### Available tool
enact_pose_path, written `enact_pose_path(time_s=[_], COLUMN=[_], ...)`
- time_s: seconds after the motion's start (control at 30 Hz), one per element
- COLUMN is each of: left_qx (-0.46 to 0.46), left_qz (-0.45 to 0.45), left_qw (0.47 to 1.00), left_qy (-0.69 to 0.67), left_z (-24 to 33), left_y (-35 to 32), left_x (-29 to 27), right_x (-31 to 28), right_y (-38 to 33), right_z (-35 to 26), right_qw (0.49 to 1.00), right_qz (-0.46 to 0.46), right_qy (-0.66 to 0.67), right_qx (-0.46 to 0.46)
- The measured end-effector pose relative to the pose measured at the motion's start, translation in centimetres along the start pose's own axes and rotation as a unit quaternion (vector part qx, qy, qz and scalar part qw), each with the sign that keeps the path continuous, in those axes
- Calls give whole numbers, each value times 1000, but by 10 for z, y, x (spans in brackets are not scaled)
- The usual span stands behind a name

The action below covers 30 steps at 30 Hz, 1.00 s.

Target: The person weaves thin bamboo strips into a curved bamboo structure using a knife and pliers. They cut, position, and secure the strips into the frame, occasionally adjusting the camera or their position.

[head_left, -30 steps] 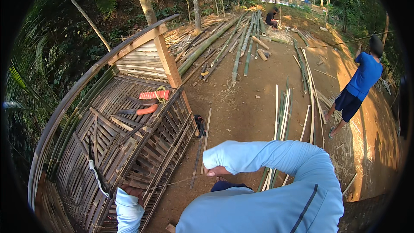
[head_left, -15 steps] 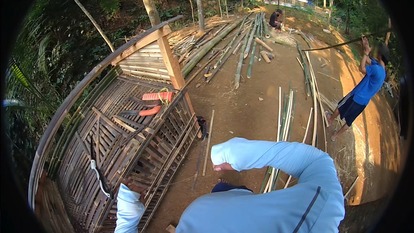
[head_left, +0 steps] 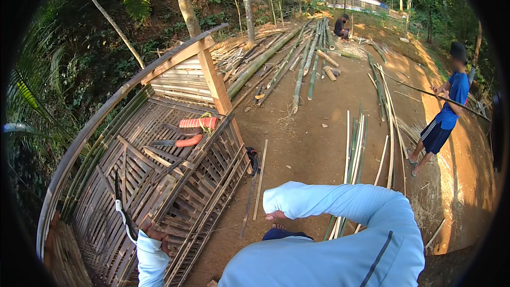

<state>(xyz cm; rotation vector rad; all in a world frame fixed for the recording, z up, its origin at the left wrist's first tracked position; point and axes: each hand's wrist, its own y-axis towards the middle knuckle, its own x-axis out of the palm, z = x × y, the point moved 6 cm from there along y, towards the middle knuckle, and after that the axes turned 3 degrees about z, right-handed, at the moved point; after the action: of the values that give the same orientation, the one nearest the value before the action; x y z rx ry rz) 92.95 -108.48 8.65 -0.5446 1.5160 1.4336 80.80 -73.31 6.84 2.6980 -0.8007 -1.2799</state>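
Note:
My left hand [head_left: 155, 234] is at the front edge of a slatted bamboo bench [head_left: 212, 151], its fingers curled; what they grip, if anything, I cannot make out. Close beside it on the slats lies a tool with a curved white and black handle [head_left: 125, 219] and a narrow dark blade. My right hand [head_left: 275, 216] shows only partly past the light blue sleeve, low over the dirt near my foot; its fingers are mostly hidden. Farther up the bench rest a knife with an orange handle [head_left: 189, 141] and a red-orange striped bundle [head_left: 197, 123] tied with yellow cord.
Pale split bamboo strips [head_left: 355, 151] lie on the dirt to my right. Long green poles [head_left: 300, 77] and cut pieces spread ahead. A person in blue [head_left: 451, 101] stands at right with a long strip; another person [head_left: 341, 26] crouches far off.
My left hand has shifted slightly left, nearer the white-handled tool. The person in blue has lowered the long strip from head height to about chest height. My view has shifted a little.

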Motion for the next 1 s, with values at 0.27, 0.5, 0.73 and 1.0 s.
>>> enact_pose_path(time_s=[0.27,0.5,0.73,1.0], left_qx=[-77,10,-218,-180], left_qz=[-135,38,-97,-168], left_qw=[961,995,950,915], left_qy=[-228,-92,-200,-320], left_z=[37,80,-80,25], left_y=[-77,-21,-108,-103], left_x=[100,-3,79,107], right_x=[-87,-39,-34,-105], right_y=[17,0,21,35], right_z=[14,69,-16,-4], right_qw=[968,949,982,995], right_qz=[174,-90,-184,22], right_qy=[-169,-225,19,-101], right_qx=[60,200,-33,-18])
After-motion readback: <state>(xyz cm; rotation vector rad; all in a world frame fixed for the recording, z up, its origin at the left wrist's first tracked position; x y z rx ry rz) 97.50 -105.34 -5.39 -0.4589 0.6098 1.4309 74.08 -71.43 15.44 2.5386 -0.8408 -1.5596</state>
